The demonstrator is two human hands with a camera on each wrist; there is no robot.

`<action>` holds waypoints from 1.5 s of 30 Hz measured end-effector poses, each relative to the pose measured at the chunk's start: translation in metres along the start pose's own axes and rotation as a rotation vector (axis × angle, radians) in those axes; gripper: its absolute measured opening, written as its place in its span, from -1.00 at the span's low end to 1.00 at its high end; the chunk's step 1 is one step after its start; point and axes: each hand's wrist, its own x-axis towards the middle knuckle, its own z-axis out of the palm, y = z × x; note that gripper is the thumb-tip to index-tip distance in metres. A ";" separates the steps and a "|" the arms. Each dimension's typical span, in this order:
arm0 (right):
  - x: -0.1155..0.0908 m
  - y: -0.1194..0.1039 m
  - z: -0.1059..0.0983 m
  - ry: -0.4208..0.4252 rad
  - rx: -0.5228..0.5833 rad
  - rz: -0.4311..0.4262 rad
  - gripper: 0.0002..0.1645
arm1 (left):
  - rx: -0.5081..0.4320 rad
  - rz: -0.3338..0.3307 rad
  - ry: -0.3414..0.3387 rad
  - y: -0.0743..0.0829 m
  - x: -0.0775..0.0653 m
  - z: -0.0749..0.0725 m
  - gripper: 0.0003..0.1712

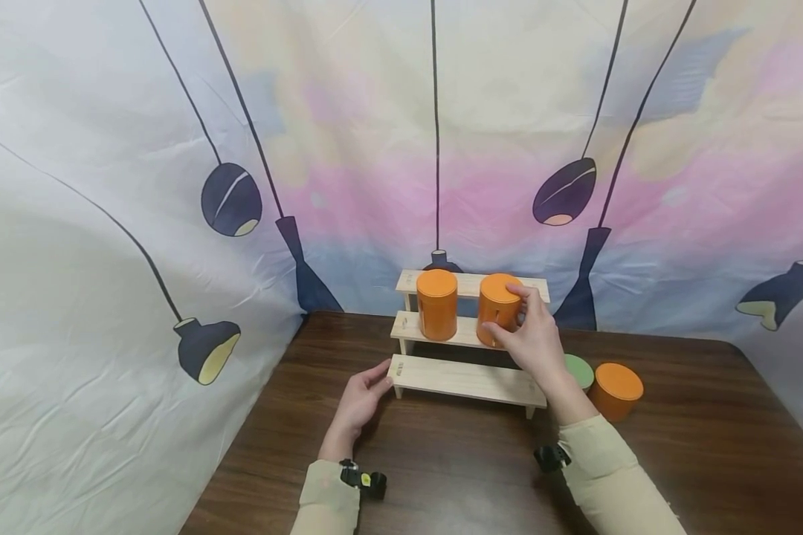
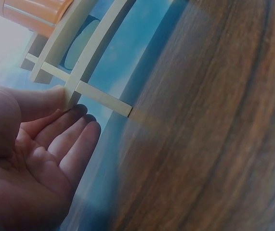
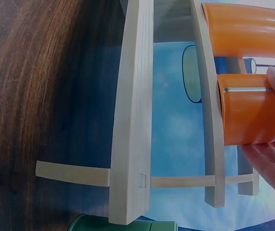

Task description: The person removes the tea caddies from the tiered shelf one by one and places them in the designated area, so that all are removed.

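Note:
A three-step wooden rack [image 1: 468,379] stands on the table. Two orange canisters are on its middle step: the left canister [image 1: 437,306] upright by itself, the right canister [image 1: 498,308] in the grip of my right hand [image 1: 537,338]. In the right wrist view, thumb and fingers lie on opposite sides of that canister [image 3: 255,113], whose base meets the step. My left hand [image 1: 361,401] pinches the left end of the lowest step. The left wrist view shows its thumb against the rack's end [image 2: 72,94], with the other fingers extended below.
Right of the rack, a green canister [image 1: 579,371] and another orange canister [image 1: 617,391] stand on the dark wooden table [image 1: 455,475]. My right forearm partly covers the green one. Behind the table hangs a cloth [image 1: 375,148] printed with lamps.

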 end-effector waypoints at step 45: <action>-0.016 0.002 0.000 0.030 0.162 0.000 -0.02 | -0.030 0.007 0.001 -0.001 -0.001 0.001 -0.51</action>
